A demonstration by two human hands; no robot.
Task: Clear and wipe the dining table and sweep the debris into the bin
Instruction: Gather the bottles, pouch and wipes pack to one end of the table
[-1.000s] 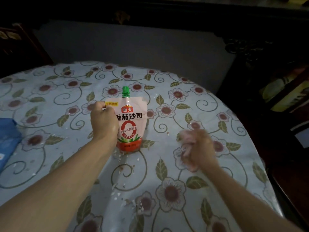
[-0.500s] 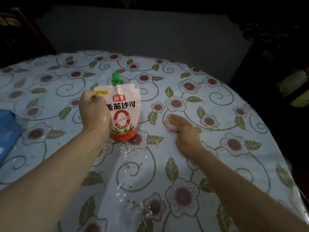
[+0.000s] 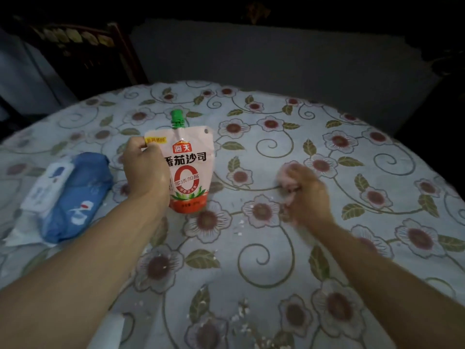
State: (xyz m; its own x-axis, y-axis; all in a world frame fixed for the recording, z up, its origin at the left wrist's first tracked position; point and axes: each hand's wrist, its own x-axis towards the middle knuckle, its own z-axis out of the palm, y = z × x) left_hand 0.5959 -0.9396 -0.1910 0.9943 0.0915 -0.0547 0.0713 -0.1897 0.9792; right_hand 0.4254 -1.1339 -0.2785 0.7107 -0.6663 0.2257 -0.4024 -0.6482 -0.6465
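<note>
**Hands, cloth and pouch on the flowered tabletop**

Left hand (image 3: pixel 146 170): fingers curled round the left edge of the sauce pouch (image 3: pixel 187 170), holding it upright at mid-tabletop.
Right hand (image 3: pixel 305 195): blurred; fingers bunched over a pale pink cloth (image 3: pixel 286 176), pressing it on the tabletop (image 3: pixel 251 248) to the right of the pouch, apart from it.

Near: white crumbs (image 3: pixel 241 311) scattered on the flowered covering between the two forearms; a few more (image 3: pixel 239 226) just in front of the pouch.
Middle: sauce pouch, pink and red with a green screw cap (image 3: pixel 177 118), base resting on the tabletop.
Left: blue wet-wipe pack (image 3: pixel 78 197) with a white flap, lying flat, near the left hand but not touching it.
Far: dark carved wooden chair (image 3: pixel 83 54) beyond the far left edge.
</note>
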